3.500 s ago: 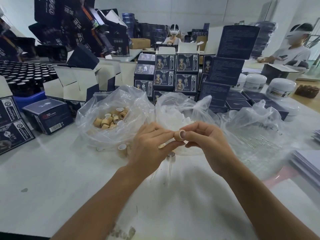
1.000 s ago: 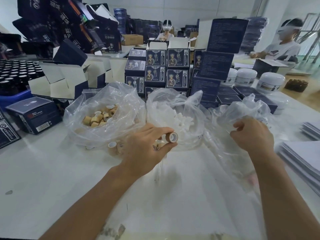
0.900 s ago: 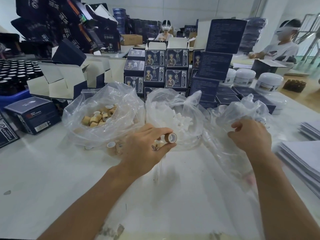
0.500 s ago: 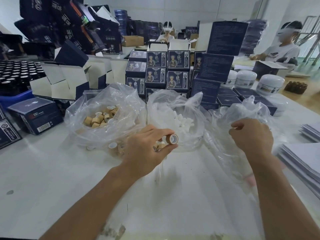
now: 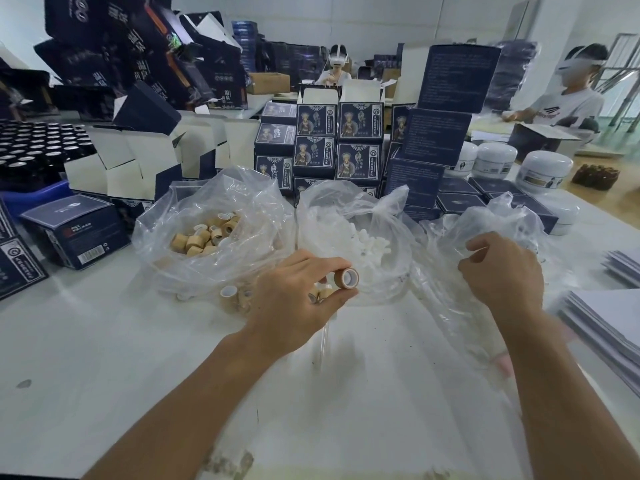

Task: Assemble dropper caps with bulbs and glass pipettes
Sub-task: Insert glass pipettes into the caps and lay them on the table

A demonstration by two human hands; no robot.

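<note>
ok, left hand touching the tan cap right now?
Touching. Head view shows the left hand pinching the tan cap between fingertip and thumb.

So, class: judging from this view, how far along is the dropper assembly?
Early. The left hand pinches one cap, apparently with its bulb fitted. The right hand reaches into the right bag, presumably for a pipette. Many loose caps wait in the left bag.

A packing workshop: stacked printed boxes, rows of dark bottles, bagged caps, and white jars crowd a white table.
</note>
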